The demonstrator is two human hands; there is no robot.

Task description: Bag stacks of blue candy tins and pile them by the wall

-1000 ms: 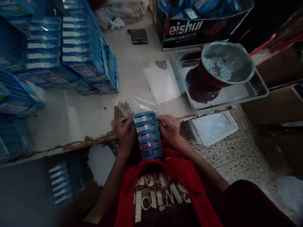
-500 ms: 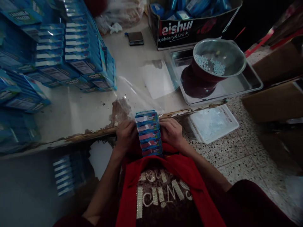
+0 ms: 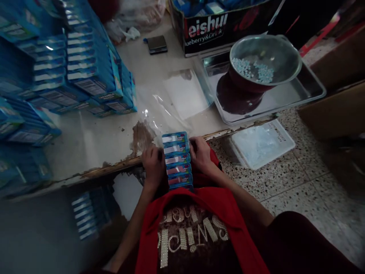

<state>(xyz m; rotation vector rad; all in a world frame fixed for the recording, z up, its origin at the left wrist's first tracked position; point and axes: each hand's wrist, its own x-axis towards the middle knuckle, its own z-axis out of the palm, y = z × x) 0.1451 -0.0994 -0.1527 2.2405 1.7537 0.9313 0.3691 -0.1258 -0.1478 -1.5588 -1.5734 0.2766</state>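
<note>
Both hands, left hand (image 3: 153, 164) and right hand (image 3: 200, 154), clamp a stack of blue packs (image 3: 178, 160) at the table edge (image 3: 114, 167) against a clear plastic sheet (image 3: 159, 110), indicating the wrapping step; judged next requirement: even side pressure keeping packs aligned.

Dim, murky picture — corners fall into dark blur, edges bend, glare streaks the clear plastic film (image 3: 159, 108).

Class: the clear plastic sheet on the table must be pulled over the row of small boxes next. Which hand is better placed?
Probably the left hand: the plastic sheet lies up and left of the row of boxes, nearer its fingers. The right hand braces the other side.
</note>
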